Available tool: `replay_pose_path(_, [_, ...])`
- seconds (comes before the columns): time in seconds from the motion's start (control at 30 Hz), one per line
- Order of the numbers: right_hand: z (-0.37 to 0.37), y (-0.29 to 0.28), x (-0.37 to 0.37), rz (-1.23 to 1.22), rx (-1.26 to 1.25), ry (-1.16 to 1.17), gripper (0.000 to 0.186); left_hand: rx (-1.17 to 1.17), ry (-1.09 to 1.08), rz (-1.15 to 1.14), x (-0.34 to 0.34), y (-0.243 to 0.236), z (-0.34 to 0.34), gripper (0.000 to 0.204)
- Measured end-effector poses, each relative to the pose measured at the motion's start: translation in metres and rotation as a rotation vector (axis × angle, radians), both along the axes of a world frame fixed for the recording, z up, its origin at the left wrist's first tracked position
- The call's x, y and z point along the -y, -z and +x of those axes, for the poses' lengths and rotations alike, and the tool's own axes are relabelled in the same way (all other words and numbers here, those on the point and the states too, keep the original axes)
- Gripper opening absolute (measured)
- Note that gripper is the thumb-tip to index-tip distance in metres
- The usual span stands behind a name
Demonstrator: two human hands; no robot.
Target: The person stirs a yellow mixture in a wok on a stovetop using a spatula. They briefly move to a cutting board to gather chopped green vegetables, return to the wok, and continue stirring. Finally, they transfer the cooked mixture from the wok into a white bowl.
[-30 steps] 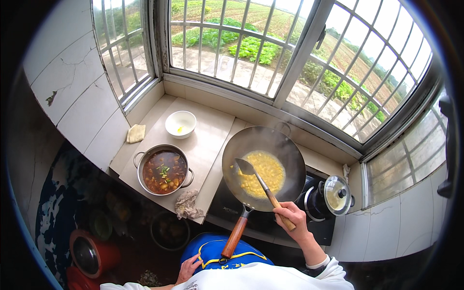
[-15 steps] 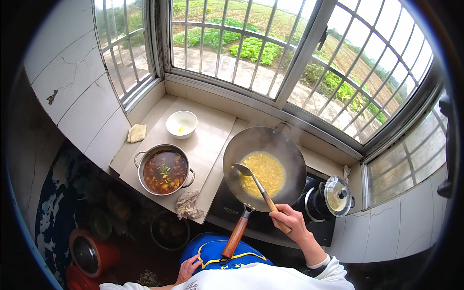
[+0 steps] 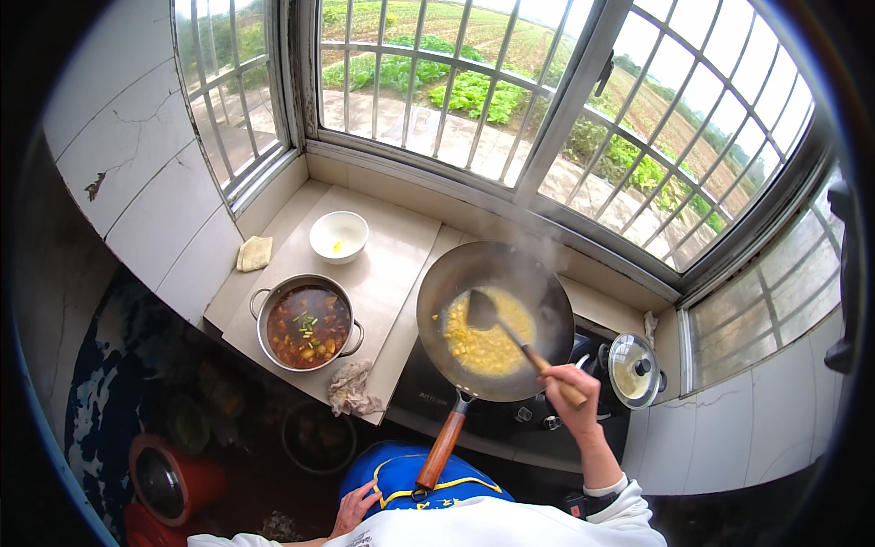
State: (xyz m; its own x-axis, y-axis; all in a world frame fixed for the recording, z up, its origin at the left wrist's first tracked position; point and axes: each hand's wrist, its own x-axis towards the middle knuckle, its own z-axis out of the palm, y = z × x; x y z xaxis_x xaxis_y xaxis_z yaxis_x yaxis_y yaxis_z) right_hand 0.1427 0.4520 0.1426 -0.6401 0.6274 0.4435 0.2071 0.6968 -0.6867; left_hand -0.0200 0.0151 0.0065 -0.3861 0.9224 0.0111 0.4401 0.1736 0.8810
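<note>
My right hand (image 3: 574, 399) is closed round the wooden handle of a wok spatula (image 3: 482, 311). The spatula's dark blade lies among small yellow chunks in pale liquid (image 3: 476, 350), inside a large wok (image 3: 439, 278). Steam rises from the far side of the wok. Its reddish wooden handle (image 3: 442, 448) points toward me, over my blue apron (image 3: 401, 465) with yellow trim. My left hand (image 3: 354, 510) rests on the apron at my left side, fingers stretched out and holding nothing.
Left of the wok stand a two-handled pot (image 3: 355, 339) of dark reddish stew and a white bowl (image 3: 338, 224). A crumpled cloth (image 3: 352, 387) lies at the counter edge, a folded cloth (image 3: 254, 253) by the wall. Right of the stove is a glass-lidded pot (image 3: 633, 372).
My right hand has moved slightly right and up. The spatula blade has gone from the wok's left side to the far middle of the yellow food. My left hand stays put.
</note>
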Motion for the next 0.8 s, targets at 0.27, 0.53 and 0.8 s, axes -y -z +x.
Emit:
replay_pose_path(0.27, [0.038, -0.045, -0.05, -0.002, 0.17, 0.48, 0.021, -0.114, -0.029, -0.006, -0.004, 0.006, 0.004, 0.049])
replay_pose_path(0.53, [0.03, 0.061, -0.06, -0.795, -0.313, 0.475, 0.025, -0.125, -0.049, 0.042, -0.005, 0.017, 0.003, 0.048])
replay_pose_path(0.8, [0.018, 0.066, -0.033, -0.742, -0.329, 0.23, 0.022, -0.114, -0.047, 0.004, -0.01, 0.002, 0.004, 0.049])
